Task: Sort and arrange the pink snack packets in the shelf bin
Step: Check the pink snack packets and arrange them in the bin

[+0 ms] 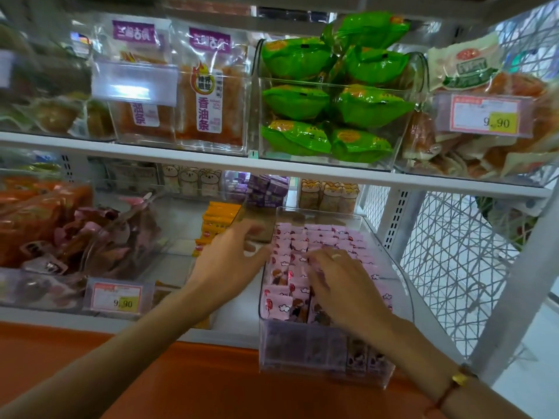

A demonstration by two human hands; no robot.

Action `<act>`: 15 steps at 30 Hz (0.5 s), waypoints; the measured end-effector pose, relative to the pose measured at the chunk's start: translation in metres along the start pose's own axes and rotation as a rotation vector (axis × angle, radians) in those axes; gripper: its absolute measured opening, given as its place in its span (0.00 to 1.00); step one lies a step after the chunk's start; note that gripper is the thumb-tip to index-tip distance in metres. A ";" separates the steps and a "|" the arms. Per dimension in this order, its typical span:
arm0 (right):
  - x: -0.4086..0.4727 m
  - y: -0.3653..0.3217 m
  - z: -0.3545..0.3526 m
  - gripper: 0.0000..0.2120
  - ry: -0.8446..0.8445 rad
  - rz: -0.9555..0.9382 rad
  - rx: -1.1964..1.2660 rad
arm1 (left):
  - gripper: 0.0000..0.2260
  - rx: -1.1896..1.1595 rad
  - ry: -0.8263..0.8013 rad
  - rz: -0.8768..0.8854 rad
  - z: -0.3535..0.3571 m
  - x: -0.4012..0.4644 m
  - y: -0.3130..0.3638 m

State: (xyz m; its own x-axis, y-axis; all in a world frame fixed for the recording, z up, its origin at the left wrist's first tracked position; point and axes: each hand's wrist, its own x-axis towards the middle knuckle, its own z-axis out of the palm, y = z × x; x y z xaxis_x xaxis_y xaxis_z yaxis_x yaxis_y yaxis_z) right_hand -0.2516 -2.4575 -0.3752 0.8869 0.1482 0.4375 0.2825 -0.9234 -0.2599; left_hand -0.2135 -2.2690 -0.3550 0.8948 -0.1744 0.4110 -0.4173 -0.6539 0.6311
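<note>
A clear plastic bin (402, 276) stands on the lower shelf, pulled forward over its front edge. Several small pink snack packets (320, 237) with cartoon prints fill it in upright rows. My right hand (341, 282) lies palm down on the packets in the middle of the bin, fingers spread and slightly bent over their tops. My left hand (233, 258) is at the bin's left wall, fingers curved around its upper edge near the back left corner. The packets under my right hand are hidden.
Left of the bin stand orange packets (217, 225) and a bin of brown-pink packets (90, 237) with a 9.90 price tag (118, 297). The upper shelf (272, 164) holds green bags (332, 101) close overhead. A wire mesh panel (453, 267) closes the right side.
</note>
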 end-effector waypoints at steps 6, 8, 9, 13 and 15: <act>0.053 -0.011 0.014 0.15 -0.154 0.042 0.070 | 0.15 -0.246 -0.168 -0.079 0.007 -0.041 -0.013; 0.061 -0.012 0.023 0.10 -0.155 0.056 0.027 | 0.15 -0.250 -0.170 -0.062 0.006 -0.044 -0.013; 0.063 -0.013 0.027 0.08 -0.129 0.059 0.030 | 0.15 -0.240 -0.164 -0.054 0.005 -0.044 -0.012; 0.062 -0.017 0.029 0.04 -0.090 0.034 0.009 | 0.16 -0.225 -0.130 -0.014 0.002 -0.043 -0.009; 0.056 -0.018 0.022 0.07 -0.071 0.042 0.025 | 0.16 -0.210 -0.102 -0.002 0.004 -0.043 -0.009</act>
State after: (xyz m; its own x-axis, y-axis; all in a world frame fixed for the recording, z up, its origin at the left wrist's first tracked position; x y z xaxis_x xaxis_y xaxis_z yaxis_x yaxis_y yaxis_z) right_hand -0.1989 -2.4245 -0.3645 0.9219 0.1348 0.3633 0.2524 -0.9202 -0.2990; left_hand -0.2480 -2.2587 -0.3809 0.9026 -0.2541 0.3475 -0.4298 -0.4889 0.7591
